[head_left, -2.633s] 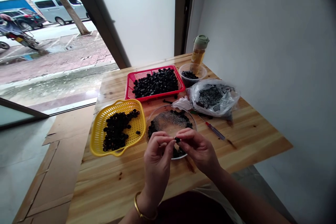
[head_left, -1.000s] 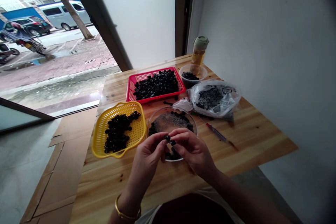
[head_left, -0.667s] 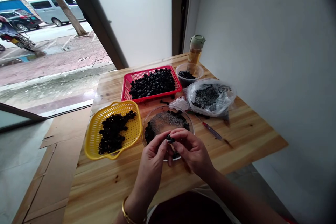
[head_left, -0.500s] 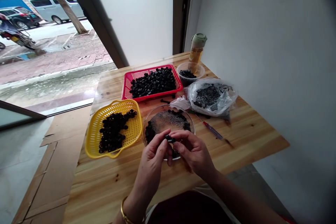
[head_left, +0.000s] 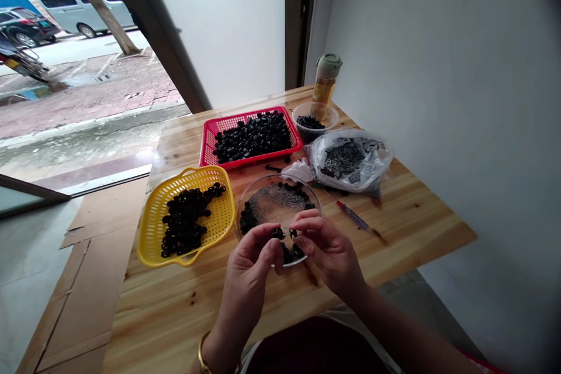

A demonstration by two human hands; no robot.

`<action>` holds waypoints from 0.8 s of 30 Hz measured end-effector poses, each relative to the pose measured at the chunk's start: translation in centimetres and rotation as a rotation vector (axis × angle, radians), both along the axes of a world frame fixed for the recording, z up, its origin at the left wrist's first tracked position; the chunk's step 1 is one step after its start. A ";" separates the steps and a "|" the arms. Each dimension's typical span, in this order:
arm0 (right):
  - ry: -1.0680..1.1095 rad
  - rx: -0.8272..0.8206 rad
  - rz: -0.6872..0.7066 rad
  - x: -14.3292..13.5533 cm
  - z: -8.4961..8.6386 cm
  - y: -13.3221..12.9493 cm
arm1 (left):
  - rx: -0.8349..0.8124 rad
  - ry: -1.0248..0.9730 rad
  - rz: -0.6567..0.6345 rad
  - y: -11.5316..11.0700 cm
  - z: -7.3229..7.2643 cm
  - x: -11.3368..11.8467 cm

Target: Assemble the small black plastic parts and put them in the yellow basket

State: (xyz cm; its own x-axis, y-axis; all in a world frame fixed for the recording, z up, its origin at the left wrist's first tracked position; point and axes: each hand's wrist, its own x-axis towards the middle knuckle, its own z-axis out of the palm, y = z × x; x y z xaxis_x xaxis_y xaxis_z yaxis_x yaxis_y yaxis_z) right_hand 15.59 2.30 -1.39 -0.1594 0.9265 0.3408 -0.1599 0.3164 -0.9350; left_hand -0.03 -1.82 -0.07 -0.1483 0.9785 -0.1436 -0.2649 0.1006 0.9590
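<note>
My left hand (head_left: 252, 263) pinches a small round black piece (head_left: 277, 234) between thumb and fingertips. Facing it, my right hand (head_left: 328, 251) pinches another small black piece (head_left: 293, 234). A thin wire-like strand seems to span the narrow gap between the two pieces. Both hands are over the near edge of a clear round dish (head_left: 239, 201), which holds black pieces around its rim and thin pins or wires in its middle. At the left, a yellow basket (head_left: 149, 222) holds a heap of black parts.
On the wooden table (head_left: 421, 210) stand a red basket (head_left: 204, 143) of black discs, a clear tub (head_left: 333, 114) of small black parts, a bottle (head_left: 326, 73), a plastic bag (head_left: 381, 155) of black parts, and a screwdriver-like tool (head_left: 353, 215). A wall is at the right.
My hands have moved slightly apart. The black parts, which were together at my fingertips, now show as two pieces with a gap between them. The whole view has shifted a little.
</note>
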 end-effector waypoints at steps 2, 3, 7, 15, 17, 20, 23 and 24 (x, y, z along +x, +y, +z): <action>-0.095 0.094 -0.045 0.1 0.3 0.0 | -0.016 -0.055 -0.007 -0.1 -0.2 0.0; -0.138 0.134 -0.062 0.2 0.5 0.0 | -0.023 -0.083 -0.009 -0.1 -0.3 -0.1; -0.253 0.268 -0.107 0.2 0.9 -0.1 | -0.047 -0.144 -0.014 -0.1 -0.5 -0.1; -0.341 0.392 -0.116 0.2 1.6 -0.2 | -0.048 -0.128 -0.034 0.0 -0.7 -0.2; -0.359 0.403 -0.117 0.2 1.6 -0.2 | -0.035 -0.117 -0.039 -0.2 -0.8 -0.2; -0.370 0.413 -0.106 0.2 1.5 -0.2 | -0.012 -0.118 -0.050 -0.4 -0.8 -0.3; -0.360 0.399 -0.085 0.1 1.5 -0.2 | -0.002 -0.155 -0.060 -0.5 -0.8 -0.4; -0.357 0.397 -0.079 0.1 1.5 -0.3 | -0.002 -0.171 -0.062 -0.6 -0.8 -0.4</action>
State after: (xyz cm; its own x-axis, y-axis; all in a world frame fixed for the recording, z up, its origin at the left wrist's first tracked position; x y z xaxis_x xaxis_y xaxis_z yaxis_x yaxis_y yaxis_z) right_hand 15.70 2.04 0.12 -0.2640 0.7511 0.6051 0.1844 0.6551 -0.7327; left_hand -0.48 -2.40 -0.90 -0.0612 0.9846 -0.1636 -0.4173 0.1236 0.9003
